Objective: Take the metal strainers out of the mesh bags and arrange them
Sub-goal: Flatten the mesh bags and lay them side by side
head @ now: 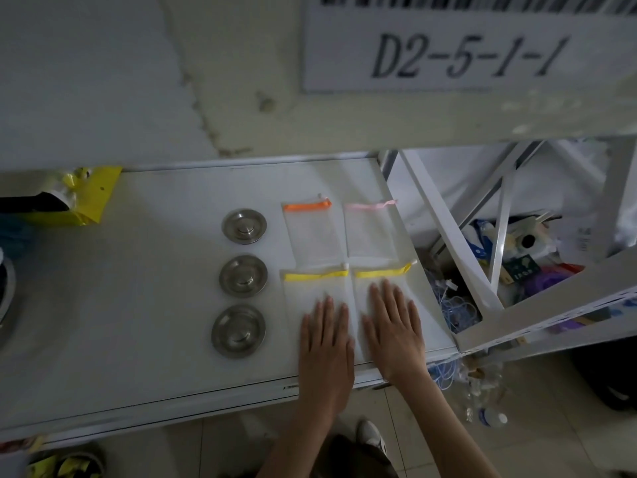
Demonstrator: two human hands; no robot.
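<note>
Steel first: three metal strainers in a column left of the bags, well clear of both hands. Far strainer (pixel 244 226), middle strainer (pixel 243 276), near strainer (pixel 238 330), evenly spaced, column running from the shelf's back edge toward its front edge. All look out of their bags already.

Right of them, four mesh bags in a two-by-two block toward the shelf's right edge, long axes pointing front to back, trim ends away from the person. Far row: orange-trim bag (pixel 312 232), pink-trim bag (pixel 370 229). Near row: left yellow-trim bag (pixel 310 294), right yellow-trim bag (pixel 389 288), side by side, edges touching or nearly so. All four look flat and empty; can't be certain through the mesh.

Left hand (pixel 327 343) lies palm down, fingers straight, on the left yellow-trim bag. Right hand (pixel 396 326) does the same on the right yellow-trim bag. Neither grasps anything; both flat, pressing.

Judgement: unpacking looks done, this is smoothing or squaring the bags. Any strainer adjustment falls to the left hand, since the column sits to its left, near strainer closest. The shelf (pixel 138 305) is bare left of the column.
</note>
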